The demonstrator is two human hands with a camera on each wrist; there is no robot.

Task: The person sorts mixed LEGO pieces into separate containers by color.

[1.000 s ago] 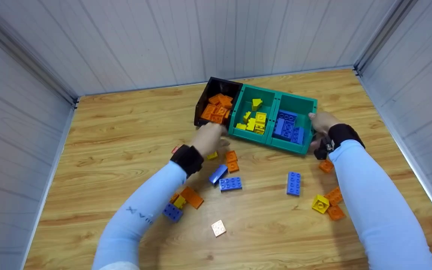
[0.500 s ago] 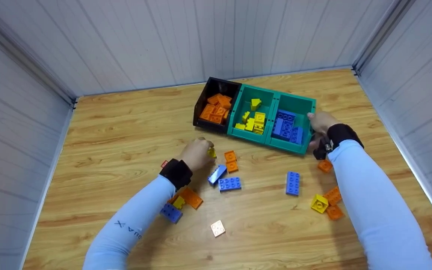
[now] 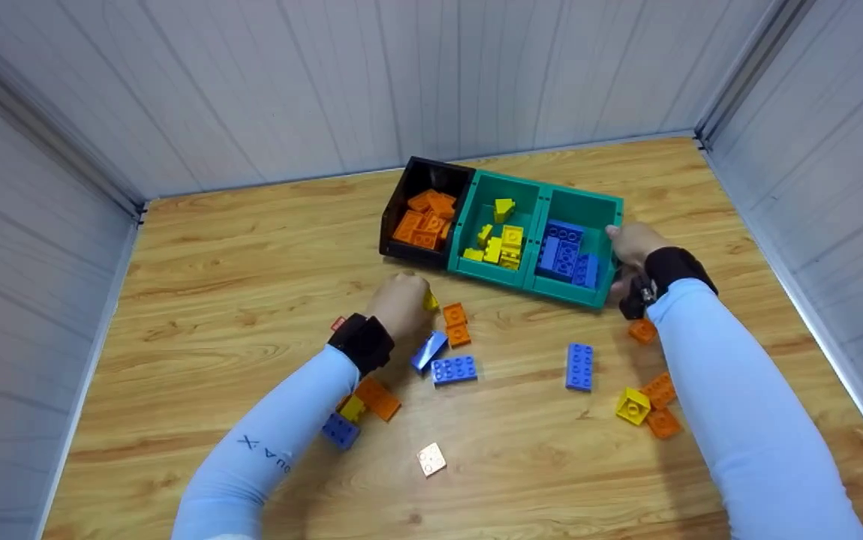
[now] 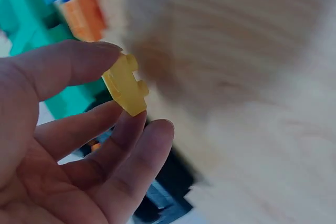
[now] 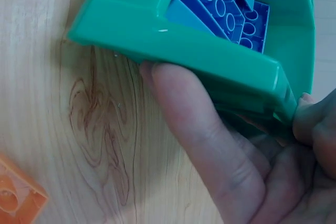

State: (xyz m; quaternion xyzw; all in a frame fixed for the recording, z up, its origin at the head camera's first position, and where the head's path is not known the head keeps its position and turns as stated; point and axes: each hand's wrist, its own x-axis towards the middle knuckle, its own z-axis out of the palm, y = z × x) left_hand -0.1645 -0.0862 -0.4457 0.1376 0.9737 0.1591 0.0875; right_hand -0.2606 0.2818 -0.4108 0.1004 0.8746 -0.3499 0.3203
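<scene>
My left hand (image 3: 399,306) pinches a small yellow toy brick (image 4: 126,85) between thumb and fingertips, just in front of the black bin (image 3: 418,255). Seen from the left wrist, the brick has a slanted side and studs facing away from the palm. At the right end of the joined bins, my right hand (image 3: 635,246) grips the green bin (image 5: 220,51), thumb at the rim and other fingers against its outer side and underside. Blue bricks (image 3: 563,253) lie in this compartment, yellow bricks (image 3: 503,244) in the middle one, and orange bricks (image 3: 424,221) in the black bin.
Near my left hand lie two orange bricks (image 3: 456,324) and two blue bricks (image 3: 454,370). A mixed cluster with an orange plate (image 3: 377,398) is by my left forearm. A pale brick (image 3: 431,459), another blue brick (image 3: 579,367) and a yellow brick (image 3: 632,406) are further around.
My left hand has drawn back from the black bin's front, come down to the yellow brick and taken hold of it. My right hand keeps its grip on the green bin.
</scene>
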